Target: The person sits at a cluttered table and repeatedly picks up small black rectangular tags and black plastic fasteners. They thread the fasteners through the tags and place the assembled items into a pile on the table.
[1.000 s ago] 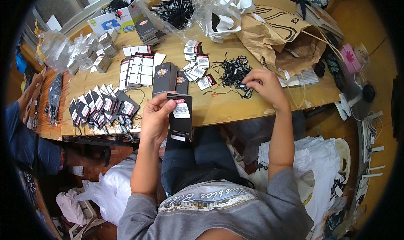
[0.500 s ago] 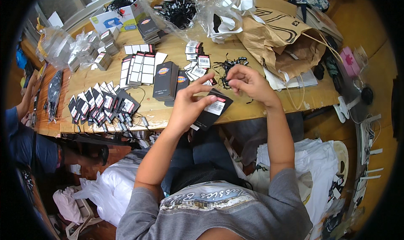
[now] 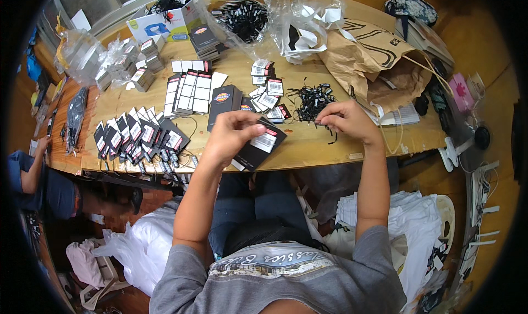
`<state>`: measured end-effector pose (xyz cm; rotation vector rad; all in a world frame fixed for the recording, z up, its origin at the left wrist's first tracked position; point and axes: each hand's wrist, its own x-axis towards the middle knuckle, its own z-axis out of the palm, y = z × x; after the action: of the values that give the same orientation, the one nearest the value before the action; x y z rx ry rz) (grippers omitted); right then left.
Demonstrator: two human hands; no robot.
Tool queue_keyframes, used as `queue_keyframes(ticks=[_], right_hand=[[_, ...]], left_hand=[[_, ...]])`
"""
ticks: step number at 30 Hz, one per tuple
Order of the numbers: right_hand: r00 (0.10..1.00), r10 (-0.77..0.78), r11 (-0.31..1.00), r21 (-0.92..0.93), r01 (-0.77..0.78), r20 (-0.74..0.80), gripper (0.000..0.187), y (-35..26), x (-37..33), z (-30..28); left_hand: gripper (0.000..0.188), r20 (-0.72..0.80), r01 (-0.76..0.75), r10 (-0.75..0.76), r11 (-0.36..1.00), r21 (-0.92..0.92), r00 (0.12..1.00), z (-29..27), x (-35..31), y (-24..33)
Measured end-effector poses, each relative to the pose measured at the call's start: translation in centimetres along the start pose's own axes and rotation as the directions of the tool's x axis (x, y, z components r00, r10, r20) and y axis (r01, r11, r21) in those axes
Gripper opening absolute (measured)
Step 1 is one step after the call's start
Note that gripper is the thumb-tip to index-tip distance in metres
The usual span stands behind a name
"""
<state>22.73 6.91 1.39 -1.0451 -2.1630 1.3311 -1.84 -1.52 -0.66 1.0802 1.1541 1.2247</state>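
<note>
My left hand pinches a black hang tag with a white barcode sticker, held at the table's front edge. Whether more than one tag is in the grip, I cannot tell. At the near right side of a small heap of black tag strings, my right hand has its fingertips pressed together on a black string. Just beyond the left hand are a stack of black tags and loose barcode-stickered tags. Fanned out to the left lie several strung tags, their cords toward the front edge.
White label sheets lie mid-table. Behind are a bag of black strings, a printed box and wrapped card stacks. A brown paper bag stands right. Another person's arm shows far left.
My right hand has come down to the near right of the string heap and closed on a string. The left hand, still holding the tag, has shifted slightly left; the view has shifted a little.
</note>
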Motion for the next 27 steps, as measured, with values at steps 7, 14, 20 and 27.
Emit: queue_keyframes(ticks=[7, 14, 20, 27], right_hand=[[0.897, -0.116, 0.923, 0.287, 0.256, -0.426, 0.009, 1.3, -0.6, -0.7], [0.863, -0.32, 0.019, 0.908, 0.419, -0.392, 0.01, -0.4, 0.9, 3.5], [0.842, -0.433, -0.144, 0.947, 0.288, -0.322, 0.014, -3.4, -0.2, 5.2], [0.912, -0.107, 0.782, 0.533, 0.322, -0.395, 0.011, -3.5, 1.0, 12.4]], left_hand=[[0.016, 0.02, 0.036, -0.033, 0.987, -0.158, 0.999, -0.5, -1.3, -0.8], [0.015, 0.069, 0.093, -0.077, 0.959, -0.269, 0.995, 1.6, -2.3, -2.4], [0.007, -0.208, -0.208, 0.119, 0.853, -0.479, 0.971, 1.3, -1.8, -1.8], [0.013, -0.153, -0.164, 0.096, 0.827, -0.538, 0.984, 2.5, -1.8, -2.6]])
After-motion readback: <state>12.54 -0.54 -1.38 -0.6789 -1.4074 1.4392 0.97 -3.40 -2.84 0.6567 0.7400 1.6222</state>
